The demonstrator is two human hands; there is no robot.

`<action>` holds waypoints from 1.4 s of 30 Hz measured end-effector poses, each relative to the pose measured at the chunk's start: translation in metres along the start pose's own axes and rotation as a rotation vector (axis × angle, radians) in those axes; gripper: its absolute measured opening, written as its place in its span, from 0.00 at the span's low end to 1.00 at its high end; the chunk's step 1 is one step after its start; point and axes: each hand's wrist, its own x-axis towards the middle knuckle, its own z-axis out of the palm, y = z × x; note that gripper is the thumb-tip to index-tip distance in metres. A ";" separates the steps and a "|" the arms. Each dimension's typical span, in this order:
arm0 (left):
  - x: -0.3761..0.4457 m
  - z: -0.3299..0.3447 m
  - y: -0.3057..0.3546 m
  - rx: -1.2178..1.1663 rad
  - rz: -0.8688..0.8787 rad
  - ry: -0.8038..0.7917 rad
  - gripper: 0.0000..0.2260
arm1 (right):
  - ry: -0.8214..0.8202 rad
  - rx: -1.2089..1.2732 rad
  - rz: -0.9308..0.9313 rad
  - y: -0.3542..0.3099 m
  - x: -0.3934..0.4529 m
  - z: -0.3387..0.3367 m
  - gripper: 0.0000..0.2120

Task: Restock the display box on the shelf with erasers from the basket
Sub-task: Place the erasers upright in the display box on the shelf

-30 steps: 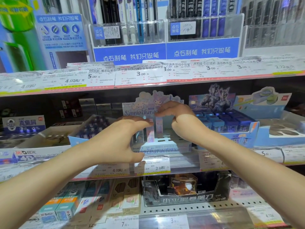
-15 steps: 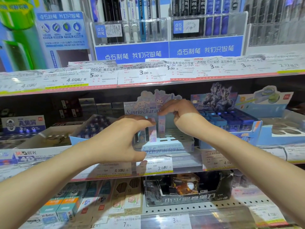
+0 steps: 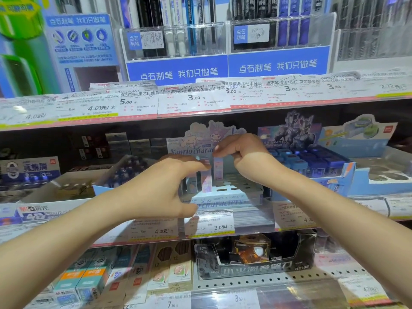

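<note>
A person stands facing a stationery shelf, both bare arms stretched forward to a pastel display box [image 3: 225, 200] printed with cartoon characters, which sits on the middle shelf [image 3: 289, 224] between a box of dark blue items on the left and a blue box of small cases on the right. The left hand [image 3: 156, 192] reaches in from the left, fingers stretched forward and together over the top of a tall pink and lilac eraser [image 3: 206, 177] standing upright in the box's front rows; its grip looks narrow, fingertips resting on or just above the eraser's top, though I cannot tell whether it is truly pinching it. The right hand [image 3: 242, 155] is curled just above a second upright eraser [image 3: 218, 168], slightly further back, thumb and fingertips closed at its top end in a narrow grip that appears to hold it. Compared with half a second ago, little has moved: both hands have stayed at the box, the two erasers stand in much the same slots, and the right hand's fingers look a touch more tightly bunched over its eraser. That suggests the person is seating or straightening these pieces in their slots rather than fetching new ones. Many slots in the box's stepped tray remain open and dark, so in my judgement the restocking is at an early stage. The basket of erasers is not in view. Price tags line the shelf edge below the box.
</note>
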 end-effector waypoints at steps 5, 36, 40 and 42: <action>0.002 0.000 -0.001 0.031 -0.007 -0.008 0.33 | -0.014 0.056 0.074 0.000 -0.001 -0.001 0.18; 0.008 -0.008 0.002 -0.008 0.018 -0.028 0.31 | -0.348 -0.130 0.191 -0.015 0.000 -0.013 0.18; 0.011 -0.013 0.004 0.001 0.003 -0.041 0.26 | -0.257 -0.114 0.146 -0.011 -0.010 -0.011 0.28; 0.012 -0.012 0.005 -0.004 -0.019 -0.023 0.25 | -0.157 -0.063 0.099 -0.009 -0.018 -0.009 0.28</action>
